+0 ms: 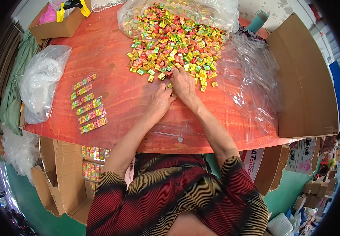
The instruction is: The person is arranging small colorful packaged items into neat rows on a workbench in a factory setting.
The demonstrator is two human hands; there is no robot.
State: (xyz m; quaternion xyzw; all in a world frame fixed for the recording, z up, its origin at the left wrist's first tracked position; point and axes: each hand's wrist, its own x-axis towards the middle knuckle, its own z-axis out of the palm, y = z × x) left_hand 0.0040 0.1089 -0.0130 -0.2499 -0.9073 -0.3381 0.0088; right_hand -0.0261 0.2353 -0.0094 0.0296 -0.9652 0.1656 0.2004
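A big heap of small wrapped candy blocks (177, 43), yellow, red, green and orange, covers the far middle of the red table (134, 133). At the heap's near edge my right hand (184, 84) is bent down, its fingertips closed among the candies; what they grip is hidden. Just left and nearer to me, my left hand (161, 99) has its fingers curled together, thumb toward my right hand. A yellow candy (170, 85) shows between the two hands. Several clear strips filled with candies (87, 99) lie in a column on the left.
Clear plastic sleeves (252, 78) pile up on the right beside a tall cardboard sheet (305, 82). A plastic bag (44, 82) lies at left. Behind stand a carton (58, 27) and a green bottle (258, 21). Below the near edge, a carton (73, 173) holds filled strips.
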